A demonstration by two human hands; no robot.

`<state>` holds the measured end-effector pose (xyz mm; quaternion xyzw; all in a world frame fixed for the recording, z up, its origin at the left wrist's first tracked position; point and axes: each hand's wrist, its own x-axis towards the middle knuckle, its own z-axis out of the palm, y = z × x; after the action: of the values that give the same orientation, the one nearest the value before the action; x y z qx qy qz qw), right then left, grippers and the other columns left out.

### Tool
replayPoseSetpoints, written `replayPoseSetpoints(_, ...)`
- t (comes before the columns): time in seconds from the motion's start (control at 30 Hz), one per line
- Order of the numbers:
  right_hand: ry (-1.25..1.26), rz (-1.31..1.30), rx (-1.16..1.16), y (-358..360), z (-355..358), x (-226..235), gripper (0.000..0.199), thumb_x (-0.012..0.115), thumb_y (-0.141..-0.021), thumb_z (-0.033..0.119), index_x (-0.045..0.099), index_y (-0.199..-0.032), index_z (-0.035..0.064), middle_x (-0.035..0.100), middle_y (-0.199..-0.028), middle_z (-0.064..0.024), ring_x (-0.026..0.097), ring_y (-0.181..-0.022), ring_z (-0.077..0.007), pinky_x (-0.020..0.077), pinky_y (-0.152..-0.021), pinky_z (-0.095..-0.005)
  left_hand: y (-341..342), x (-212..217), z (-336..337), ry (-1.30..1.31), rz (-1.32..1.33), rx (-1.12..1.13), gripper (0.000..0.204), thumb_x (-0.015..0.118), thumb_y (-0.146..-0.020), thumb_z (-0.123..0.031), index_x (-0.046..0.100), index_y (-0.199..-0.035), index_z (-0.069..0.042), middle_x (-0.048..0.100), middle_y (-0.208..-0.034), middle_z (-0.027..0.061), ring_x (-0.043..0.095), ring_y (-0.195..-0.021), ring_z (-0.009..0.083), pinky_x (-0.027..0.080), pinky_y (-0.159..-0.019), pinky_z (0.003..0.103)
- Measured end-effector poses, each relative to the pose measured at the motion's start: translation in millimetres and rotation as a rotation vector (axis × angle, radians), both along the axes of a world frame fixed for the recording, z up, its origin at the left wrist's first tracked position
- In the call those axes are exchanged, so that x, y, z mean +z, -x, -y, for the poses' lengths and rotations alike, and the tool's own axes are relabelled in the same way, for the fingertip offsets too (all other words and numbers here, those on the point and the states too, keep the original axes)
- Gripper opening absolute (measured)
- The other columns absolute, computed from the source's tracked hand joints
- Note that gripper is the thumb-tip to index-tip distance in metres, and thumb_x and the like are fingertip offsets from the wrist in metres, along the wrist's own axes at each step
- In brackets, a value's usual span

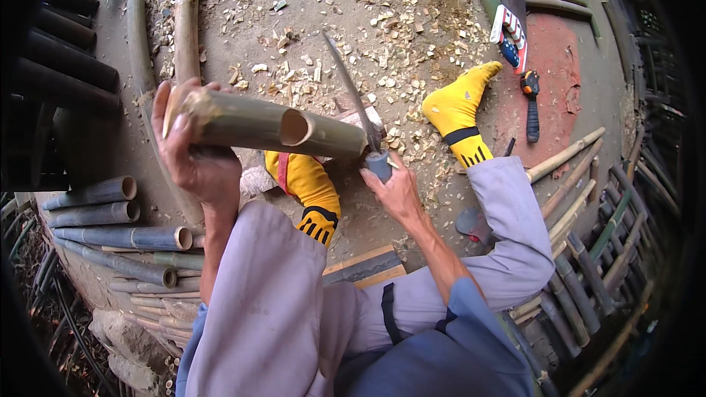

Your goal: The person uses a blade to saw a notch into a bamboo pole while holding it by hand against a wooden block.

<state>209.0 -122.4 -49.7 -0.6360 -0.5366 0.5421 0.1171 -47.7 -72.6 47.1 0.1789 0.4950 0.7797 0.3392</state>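
My left hand (193, 140) grips one end of a thick green bamboo tube (243, 119), which lies nearly level across my view. A round-edged opening (296, 127) is cut into the tube's side. In my right hand (398, 190), fingers are wrapped around the grey handle (379, 166) of a long-bladed knife (351, 88). Its blade points up and away, passing close by the tube's right end; whether they touch I cannot tell. Below the tube a wooden block (257, 181) shows in part, beside my foot in a yellow sock (305, 187).
Wood chips (397, 51) litter the ground. At right, a saw with a red, white and blue handle (510, 38) and a black-and-orange handled tool (532, 106) lie by a red slab (553, 66). Bamboo lengths (121, 237) are stacked left, poles (581, 191) right. My other yellow-socked foot (462, 106) is stretched ahead.
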Motion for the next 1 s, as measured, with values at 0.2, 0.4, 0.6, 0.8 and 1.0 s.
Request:
replayPoseSetpoints(0.2, -0.494, -0.155, -0.133, 13, 10, 26, 0.034, 0.073, -0.081, 0.023, 0.054, -0.097, -0.0002, 0.066, -0.074, -0.0136, 0.068, -0.064, -0.0279, 0.0541, -0.057, -0.0372, 3, -24, 13, 0.015, -0.172, 0.067, 0.041, 0.054, -0.084, -0.021, 0.044, -0.116, 0.002, 0.054, -0.091, 0.0154, 0.058, -0.085, 0.0274, 0.052, -0.079, 0.044)
replayPoseSetpoints(0.4, -0.147, 0.059, 0.008, 6, -3, 0, 0.037, 0.07, -0.083, 0.028, 0.051, -0.097, -0.0008, 0.067, -0.072, -0.0175, 0.07, -0.069, -0.0312, 0.0538, -0.057, -0.0391, -12, -11, 5, -0.093, -0.276, -0.002, 0.035, 0.054, -0.082, -0.013, 0.045, -0.112, 0.002, 0.054, -0.091, 0.0169, 0.059, -0.084, 0.0276, 0.053, -0.077, 0.044)
replayPoseSetpoints(0.6, -0.564, -0.099, -0.117, 16, -2, 55, 0.032, 0.072, -0.081, 0.019, 0.055, -0.098, -0.0024, 0.064, -0.073, -0.0101, 0.063, -0.063, -0.0154, 0.0523, -0.058, -0.0313, -12, -10, 13, -0.078, -0.266, 0.016, 0.035, 0.053, -0.081, -0.012, 0.045, -0.112, 0.003, 0.054, -0.091, 0.0178, 0.058, -0.085, 0.0279, 0.053, -0.077, 0.044)
replayPoseSetpoints(0.8, -0.068, -0.022, -0.069, 0, 2, -16, 0.031, 0.071, -0.082, 0.022, 0.056, -0.098, -0.0005, 0.059, -0.068, -0.0037, 0.059, -0.058, -0.0143, 0.0502, -0.052, -0.0306, -7, -12, 12, -0.138, -0.232, -0.065, 0.041, 0.056, -0.078, -0.017, 0.045, -0.114, -0.001, 0.053, -0.092, 0.017, 0.057, -0.085, 0.0289, 0.052, -0.078, 0.044)
replayPoseSetpoints(1.0, -0.396, -0.125, -0.098, 11, -10, 51, 0.03, 0.075, -0.077, 0.019, 0.057, -0.094, 0.002, 0.066, -0.075, -0.0131, 0.067, -0.064, -0.0251, 0.053, -0.058, -0.036, 8, -25, 22, -0.233, -0.244, -0.221, 0.049, 0.061, -0.075, -0.023, 0.044, -0.116, -0.004, 0.052, -0.093, 0.0156, 0.056, -0.086, 0.0282, 0.05, -0.08, 0.046)
